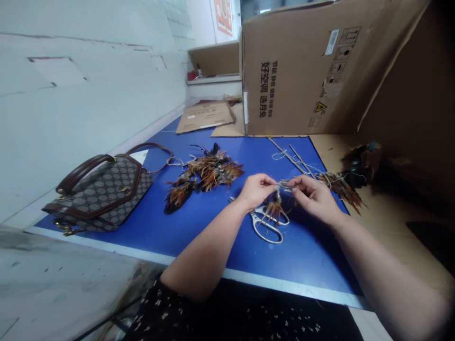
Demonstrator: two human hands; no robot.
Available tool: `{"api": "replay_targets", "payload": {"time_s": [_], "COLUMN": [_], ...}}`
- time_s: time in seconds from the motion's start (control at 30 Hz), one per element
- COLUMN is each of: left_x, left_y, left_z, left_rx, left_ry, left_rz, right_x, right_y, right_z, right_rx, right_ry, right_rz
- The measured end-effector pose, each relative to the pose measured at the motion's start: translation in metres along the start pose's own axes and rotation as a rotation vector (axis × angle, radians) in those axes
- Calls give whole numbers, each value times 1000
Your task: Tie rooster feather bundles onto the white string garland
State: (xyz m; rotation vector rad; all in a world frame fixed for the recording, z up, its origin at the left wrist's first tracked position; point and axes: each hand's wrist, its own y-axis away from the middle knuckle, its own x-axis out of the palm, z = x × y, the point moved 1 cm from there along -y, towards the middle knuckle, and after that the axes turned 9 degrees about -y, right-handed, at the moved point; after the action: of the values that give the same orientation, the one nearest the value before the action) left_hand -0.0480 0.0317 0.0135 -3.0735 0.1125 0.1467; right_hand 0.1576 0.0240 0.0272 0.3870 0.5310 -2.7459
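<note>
My left hand (256, 189) and my right hand (313, 195) meet above the blue table (199, 227), both pinching a small bundle of brown and orange feathers (273, 208) at its bound top end. The feather tips hang down between my hands. A thin white thread (330, 177) runs from the bundle off to the right. Directly under the bundle lie white-handled scissors (270, 226), flat on the table.
A loose heap of brown feathers (206, 174) lies left of my hands, a patterned brown handbag (101, 192) further left. More feathers (350, 187) and thin sticks (289, 156) lie to the right. A large cardboard box (302, 71) stands behind; flat cardboard (205, 116) beside it.
</note>
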Motion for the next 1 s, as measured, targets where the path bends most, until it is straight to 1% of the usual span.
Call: {"api": "replay_targets", "payload": {"time_s": [0.1, 0.17, 0.23, 0.3, 0.4, 0.43, 0.5, 0.57, 0.63, 0.8, 1.0], "left_x": [1, 2, 3, 4, 6, 6, 6, 7, 7, 8, 9], "left_y": [-2, -3, -5, -5, -4, -3, -2, -1, 0, 0, 3], "left_z": [4, 8, 13, 16, 16, 15, 14, 12, 10, 7, 3], "left_rx": [9, 20, 30, 38, 57, 62, 58, 35, 15, -19, -84], "left_ry": [-28, -48, -69, -90, -116, -120, -114, -82, -38, 62, 118], "left_rz": [-12, -20, -20, -8, 14, 17, 24, 36, 39, 35, 31], "right_x": [-2, -4, -4, 0, 9, 12, 17, 18, 19, 17, 17], "right_y": [-1, -2, -1, -1, 0, 0, 0, -1, -1, 0, 0], "right_z": [-1, 0, 1, 1, -6, -9, -14, -17, -16, -13, -14], "right_rx": [-26, -41, -36, -11, 5, -2, -18, -37, -68, -172, -221], "right_ry": [151, 295, 364, 293, 103, 79, 104, 175, 224, 264, 287], "right_rz": [-27, -94, -135, -106, 16, 51, 86, 81, 49, -24, -14]}}
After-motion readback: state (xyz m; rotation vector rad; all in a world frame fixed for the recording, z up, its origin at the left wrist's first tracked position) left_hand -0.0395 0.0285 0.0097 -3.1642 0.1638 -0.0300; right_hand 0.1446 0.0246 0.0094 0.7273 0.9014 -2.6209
